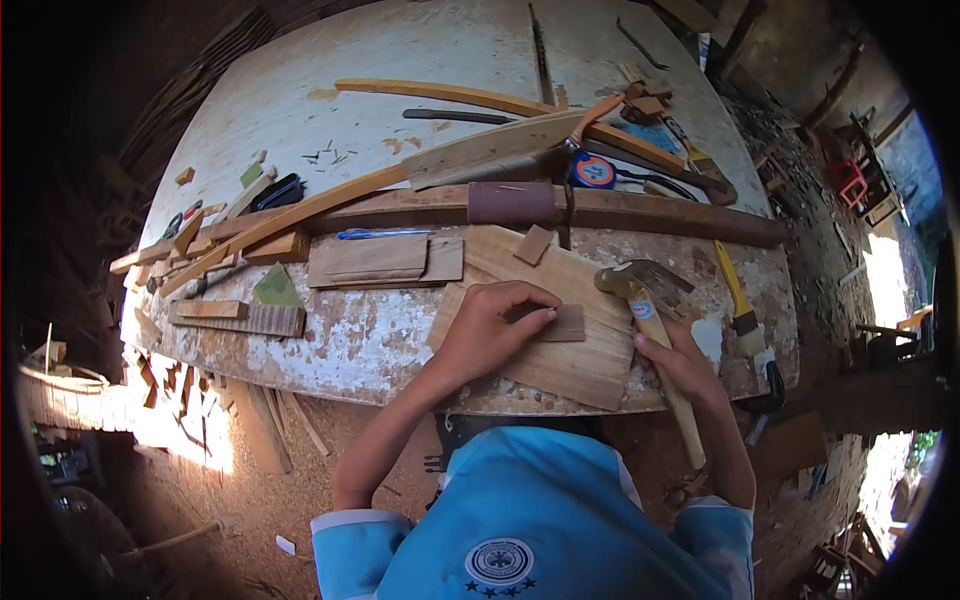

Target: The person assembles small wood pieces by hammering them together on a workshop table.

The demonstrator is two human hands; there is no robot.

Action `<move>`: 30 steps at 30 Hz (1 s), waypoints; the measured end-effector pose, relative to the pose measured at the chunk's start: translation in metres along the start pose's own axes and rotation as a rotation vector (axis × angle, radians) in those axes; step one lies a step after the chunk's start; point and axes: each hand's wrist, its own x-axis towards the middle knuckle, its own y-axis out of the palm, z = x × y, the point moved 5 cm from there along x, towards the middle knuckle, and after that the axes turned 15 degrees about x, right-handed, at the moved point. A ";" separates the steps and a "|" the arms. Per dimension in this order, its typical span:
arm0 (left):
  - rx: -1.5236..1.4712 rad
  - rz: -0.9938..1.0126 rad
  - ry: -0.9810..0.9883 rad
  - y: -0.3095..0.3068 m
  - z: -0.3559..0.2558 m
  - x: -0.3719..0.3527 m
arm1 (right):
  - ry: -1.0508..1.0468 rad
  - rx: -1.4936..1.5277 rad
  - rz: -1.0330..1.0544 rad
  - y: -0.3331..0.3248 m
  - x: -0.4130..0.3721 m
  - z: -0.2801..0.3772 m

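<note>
Head view, one camera, worn on the person's head. Faces forward and steeply down, over the blue shirt [530, 520] onto the workbench [400, 60]. Wide fisheye lens: bench edges bow, frame corners black. Close range: left hand [490, 325] and right hand [680, 360], gripping a hammer [650, 300], sit at lower centre. Bench's far end reaches the top edge; dirt floor [240, 500] flanks both sides.
</note>
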 end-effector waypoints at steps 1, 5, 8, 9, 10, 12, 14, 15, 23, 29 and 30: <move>0.001 0.008 0.016 0.007 0.000 0.006 | 0.000 -0.004 0.001 0.000 0.000 0.002; 0.048 0.018 0.094 0.027 0.000 0.018 | -0.009 -0.010 -0.001 0.004 -0.002 0.006; 0.054 -0.003 0.106 0.033 0.006 0.020 | -0.003 0.009 0.011 0.003 -0.001 0.005; 0.046 -0.015 0.095 0.033 0.008 0.020 | 0.004 0.020 0.019 0.002 -0.001 0.004; 0.053 -0.017 0.099 0.033 0.007 0.020 | -0.003 0.022 0.020 0.001 0.000 0.002; 0.066 -0.029 0.103 0.031 0.006 0.019 | -0.019 0.023 0.029 -0.002 0.003 -0.002; 0.069 -0.034 0.103 0.032 0.006 0.019 | -0.011 0.016 0.029 -0.003 0.003 -0.003; 0.071 -0.039 0.103 0.032 0.006 0.019 | -0.008 0.012 0.031 -0.003 0.004 -0.003; 0.107 -0.082 0.131 0.033 0.003 0.017 | -0.032 -0.018 0.022 0.001 0.000 0.004; 0.130 -0.100 0.125 0.034 0.002 0.014 | -0.097 -0.148 0.005 0.002 -0.003 0.010; 0.087 -0.087 0.069 0.035 0.003 0.014 | -0.161 -0.178 0.000 0.003 -0.004 0.012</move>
